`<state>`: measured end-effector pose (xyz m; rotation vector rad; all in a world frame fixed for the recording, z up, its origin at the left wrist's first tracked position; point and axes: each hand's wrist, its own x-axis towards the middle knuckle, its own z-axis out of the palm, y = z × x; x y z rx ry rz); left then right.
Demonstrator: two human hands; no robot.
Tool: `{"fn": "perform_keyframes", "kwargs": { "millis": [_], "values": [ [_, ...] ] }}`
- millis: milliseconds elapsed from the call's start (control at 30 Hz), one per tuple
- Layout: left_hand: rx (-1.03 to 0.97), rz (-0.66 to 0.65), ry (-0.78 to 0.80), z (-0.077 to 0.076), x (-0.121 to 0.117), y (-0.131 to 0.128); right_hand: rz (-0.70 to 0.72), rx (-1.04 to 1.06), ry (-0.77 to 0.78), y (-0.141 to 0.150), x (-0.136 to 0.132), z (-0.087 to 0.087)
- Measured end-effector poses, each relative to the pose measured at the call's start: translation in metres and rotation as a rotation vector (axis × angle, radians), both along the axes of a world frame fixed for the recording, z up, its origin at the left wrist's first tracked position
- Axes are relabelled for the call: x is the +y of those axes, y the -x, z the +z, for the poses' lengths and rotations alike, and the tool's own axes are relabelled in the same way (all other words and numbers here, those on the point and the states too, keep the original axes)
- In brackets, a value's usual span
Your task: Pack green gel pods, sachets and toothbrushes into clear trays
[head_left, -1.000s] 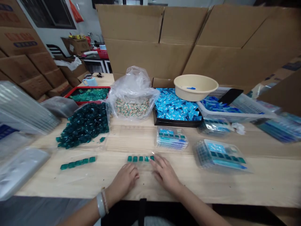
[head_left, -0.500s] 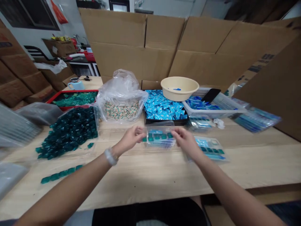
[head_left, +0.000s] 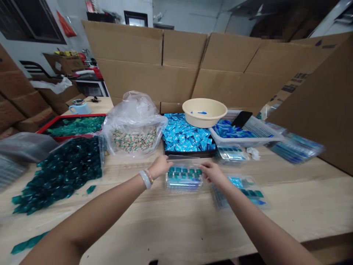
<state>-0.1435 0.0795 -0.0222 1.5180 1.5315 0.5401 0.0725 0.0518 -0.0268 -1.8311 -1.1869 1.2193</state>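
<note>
Hands reach forward from the person at the wooden table (head_left: 309,209), one on each side of a clear plastic tray (head_left: 183,187) lying just in front of them. Rows of teal pods (head_left: 182,173) show inside it. The left hand (head_left: 160,166) has curled fingers at the tray's far left corner, and the right hand (head_left: 212,173) is bent over its far right corner. From here I can't tell whether either hand is firmly grasping the tray or only touching it.

Just beyond the right hand lies a stack of filled trays (head_left: 239,191). Left of the left hand, a big heap of dark teal pods (head_left: 59,176) spreads over clear plastic, with one loose pod (head_left: 91,189) beside it. Farther back stand a red tray of green pods (head_left: 74,126), a clear bag of striped sachets (head_left: 134,140), and a black tray of blue sachets (head_left: 187,138). A beige basin (head_left: 204,112) sits at that tray's back edge, beside a white basket of blue sachets (head_left: 245,129). Cardboard sheets (head_left: 165,62) rise behind everything.
</note>
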Motion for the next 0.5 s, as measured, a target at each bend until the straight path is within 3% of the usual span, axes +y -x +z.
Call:
{"fn": "perform_keyframes", "kwargs": {
  "millis": [100,200,233,333,400,500],
  "values": [
    [-0.182,-0.043,-0.015,0.014,0.008,-0.008,-0.142,0.377,-0.017,-0.012,0.004,0.009],
    [-0.373,-0.168,-0.059,0.008,0.004,-0.016,-0.179,0.604,-0.022,-0.032,0.01,0.019],
    [-0.336,-0.261,-0.111,0.001,-0.002,-0.018,-0.182,0.622,-0.025,-0.04,0.011,0.022],
    [0.014,-0.552,-0.321,-0.025,-0.024,-0.021,-0.218,0.628,-0.045,-0.058,0.009,0.027],
    [0.194,-0.625,-0.425,-0.039,-0.036,-0.022,-0.25,0.643,-0.058,-0.061,0.005,0.029],
    [0.301,-0.66,-0.508,-0.044,-0.042,-0.022,-0.268,0.685,-0.023,-0.053,0.002,0.029]
  ]
}}
